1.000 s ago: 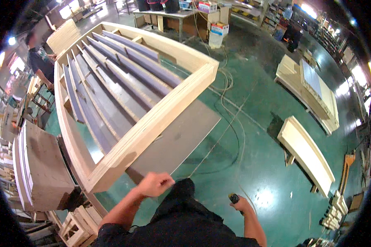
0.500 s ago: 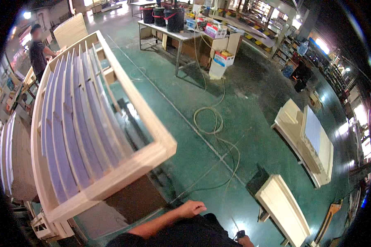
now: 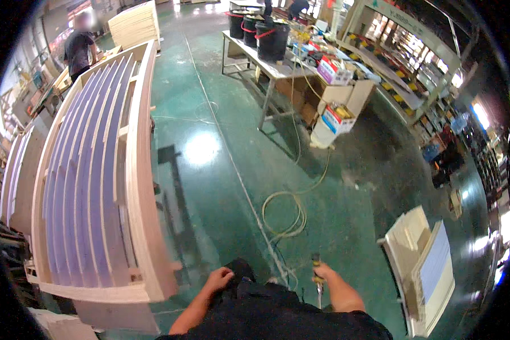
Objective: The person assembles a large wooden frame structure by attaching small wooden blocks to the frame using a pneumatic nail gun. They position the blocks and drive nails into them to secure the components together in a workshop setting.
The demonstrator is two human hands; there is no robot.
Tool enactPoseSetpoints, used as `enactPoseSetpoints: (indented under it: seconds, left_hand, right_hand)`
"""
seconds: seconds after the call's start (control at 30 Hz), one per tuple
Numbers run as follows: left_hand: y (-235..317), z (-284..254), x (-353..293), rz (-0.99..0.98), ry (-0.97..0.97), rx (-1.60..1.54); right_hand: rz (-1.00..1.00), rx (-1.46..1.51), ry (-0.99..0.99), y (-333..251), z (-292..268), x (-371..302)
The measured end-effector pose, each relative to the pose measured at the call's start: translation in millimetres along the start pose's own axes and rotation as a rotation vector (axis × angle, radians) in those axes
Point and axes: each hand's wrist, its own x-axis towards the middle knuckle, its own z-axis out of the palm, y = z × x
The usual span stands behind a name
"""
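Note:
My left hand (image 3: 219, 279) hangs with curled fingers in front of my dark clothing, and nothing shows in it. My right hand (image 3: 323, 272) is wrapped round a small hand tool (image 3: 316, 262) with a dark end and yellowish and metallic parts; its exact kind is unclear. A thin pale hose (image 3: 285, 224) lies coiled on the floor ahead of me and trails toward my legs. Left of my left hand stands a long pale wooden frame (image 3: 142, 226), with lengthwise slats and purple-grey strips (image 3: 90, 187) inside it. Neither hand touches the frame.
A work table (image 3: 277, 69) with black buckets (image 3: 272, 41) and boxes (image 3: 334, 71) stands ahead. Stacked pale panels (image 3: 405, 249) lie at the right. Another person (image 3: 80, 48) stands beyond the frame, near a panel stack (image 3: 135, 25). Green floor (image 3: 232, 192) runs between.
My view has turned and moved forward, so the frame sits further left and the hose coil is nearer. My right hand with the tool has come up into fuller view.

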Motion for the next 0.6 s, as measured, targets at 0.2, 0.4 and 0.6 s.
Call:
enactPoseSetpoints:
  seconds: [0.2, 0.4, 0.6]
  left_hand:
    - [4, 0, 152, -0.286, 0.494, -0.232]
    - [51, -121, 389, -0.367, 0.308, -0.102]
    - [196, -325, 672, -0.252, 0.235, -0.369]
  right_hand:
    - [-0.366, -0.205, 0.034, -369, -14, 128]
    - [-0.619, -0.564, 0.242, -649, -7, 216]
    - [-0.549, -0.585, 0.426, -888, -37, 365]
